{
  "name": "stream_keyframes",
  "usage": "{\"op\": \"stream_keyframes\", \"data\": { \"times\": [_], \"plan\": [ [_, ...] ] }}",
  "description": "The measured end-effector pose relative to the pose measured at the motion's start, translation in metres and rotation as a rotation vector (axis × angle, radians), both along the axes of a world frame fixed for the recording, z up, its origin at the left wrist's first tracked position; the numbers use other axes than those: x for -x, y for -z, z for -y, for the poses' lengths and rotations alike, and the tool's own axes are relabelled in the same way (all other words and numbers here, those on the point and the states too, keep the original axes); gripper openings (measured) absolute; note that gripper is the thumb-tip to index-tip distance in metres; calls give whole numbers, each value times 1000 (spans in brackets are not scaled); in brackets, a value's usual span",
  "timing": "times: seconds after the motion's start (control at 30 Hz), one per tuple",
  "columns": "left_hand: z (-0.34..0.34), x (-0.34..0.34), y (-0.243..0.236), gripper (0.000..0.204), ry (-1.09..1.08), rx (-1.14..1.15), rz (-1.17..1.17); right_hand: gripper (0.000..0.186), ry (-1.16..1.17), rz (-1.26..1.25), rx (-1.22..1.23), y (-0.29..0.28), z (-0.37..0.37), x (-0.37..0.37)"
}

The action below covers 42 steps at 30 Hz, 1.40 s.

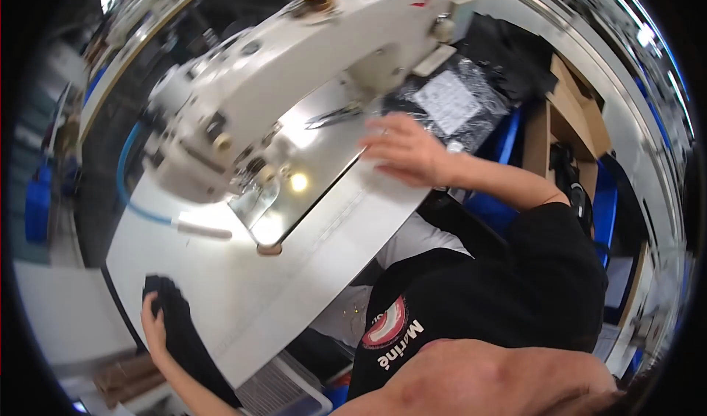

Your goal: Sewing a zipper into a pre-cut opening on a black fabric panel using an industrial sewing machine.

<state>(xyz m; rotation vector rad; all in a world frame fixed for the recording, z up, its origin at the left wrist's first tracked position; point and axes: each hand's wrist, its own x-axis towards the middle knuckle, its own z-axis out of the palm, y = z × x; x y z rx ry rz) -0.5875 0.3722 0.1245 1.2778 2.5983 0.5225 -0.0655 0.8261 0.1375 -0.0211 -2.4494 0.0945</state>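
Observation:
A white sewing machine (294,77) stands across the table, its lamp shining on the metal bed below the needle area. At the table's left end, my left hand (153,326) has its fingers closed on a piece of black cloth (177,316), which hangs toward the lower edge. Over the near edge of the machine bed, my right hand (409,151) is raised with fingers apart and nothing in them. Thread snips or tweezers (333,116) lie on the bed beyond that hand.
A clear plastic bag with a white label (448,101) lies right of the machine, beside dark cloth (508,55). Further right are a cardboard box (571,121) and blue bins (497,188). A blue air hose (125,177) curves at the left; a grey basket (283,390) sits under the table edge.

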Motion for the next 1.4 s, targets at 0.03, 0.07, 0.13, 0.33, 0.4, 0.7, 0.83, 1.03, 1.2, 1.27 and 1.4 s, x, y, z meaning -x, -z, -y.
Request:
{"op": "stream_keyframes", "data": {
  "times": [0.03,0.07,0.13,0.33,0.4,0.7,0.83,1.03,1.2,1.27,1.4],
  "plan": [
    [-3,-4,-11,46,-36,56,19,34,108,-17,-21,-9,-20,-23],
    [-12,-4,-17,44,-83,106,37,38,205,-36,-50,-21,-50,-50],
    [-35,-8,-32,40,-96,190,-9,28,565,-48,-168,-43,-129,-111],
    [-44,-21,-35,29,-238,454,-316,27,1213,179,45,-26,-315,-259],
    [-16,2,-10,28,-138,393,-491,35,1184,-16,325,-33,-335,-304],
    [-24,-218,-226,22,-189,-13,135,18,585,-435,151,-93,-126,-132],
    [-136,-260,-193,14,285,93,307,18,121,40,-29,-13,-26,-14],
    [-208,-248,-5,28,215,-132,253,20,-88,148,236,32,23,51],
    [-237,-235,25,25,94,-361,88,32,-198,260,375,29,11,39],
    [-240,-235,27,25,11,-335,63,31,-195,268,364,31,10,37],
    [-241,-240,34,20,-13,-346,63,30,-130,237,347,37,11,37]
  ]
}}
